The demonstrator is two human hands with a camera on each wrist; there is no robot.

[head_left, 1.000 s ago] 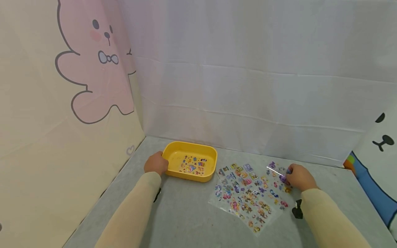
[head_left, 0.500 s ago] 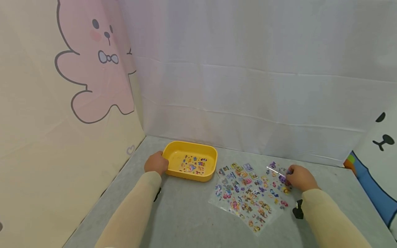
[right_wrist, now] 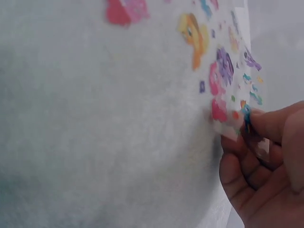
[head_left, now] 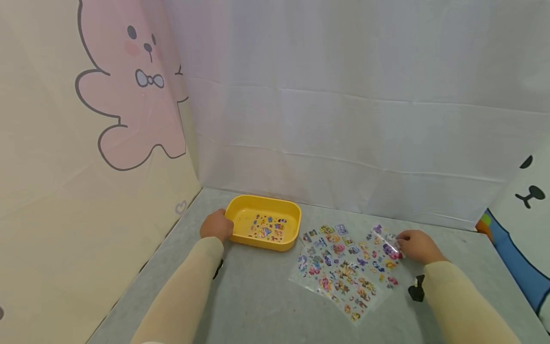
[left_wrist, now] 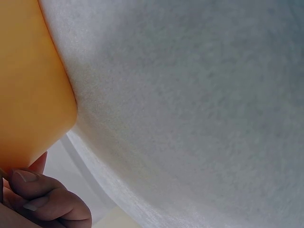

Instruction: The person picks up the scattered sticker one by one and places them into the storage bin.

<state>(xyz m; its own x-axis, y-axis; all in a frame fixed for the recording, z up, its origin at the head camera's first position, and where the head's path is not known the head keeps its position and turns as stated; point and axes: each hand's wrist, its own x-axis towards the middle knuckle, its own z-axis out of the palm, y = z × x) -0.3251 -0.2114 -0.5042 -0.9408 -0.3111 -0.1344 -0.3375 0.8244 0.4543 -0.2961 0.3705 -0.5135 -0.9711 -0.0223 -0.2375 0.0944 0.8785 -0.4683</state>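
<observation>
Yellow and shallow, the tray (head_left: 242, 222) sits just right of the left hand (head_left: 216, 225), which grips its near end. One clear sticker sheet (head_left: 267, 228), dotted with small coloured figures, lies inside. From the head view I see more clear sheets (head_left: 339, 272) spread and overlapping left of the right hand (head_left: 420, 246); I cannot count them. That hand pinches the right side of a shiny sheet (head_left: 388, 249). Beyond the left hand, the tray's far rim comes close to the white cloth (head_left: 343, 119). Grey tabletop (head_left: 266, 291) runs between the two sleeves (head_left: 182, 291) toward the person, and on past the right hand to the table's right edge.

In the left wrist view, the tray's wall looks orange above the left hand, whose thumb and fingers are bent at its edge.

In the right wrist view, thumb and fingers hold the shiny sheet's corner, curled up off the tabletop, pony pictures leading away from the hand.
</observation>
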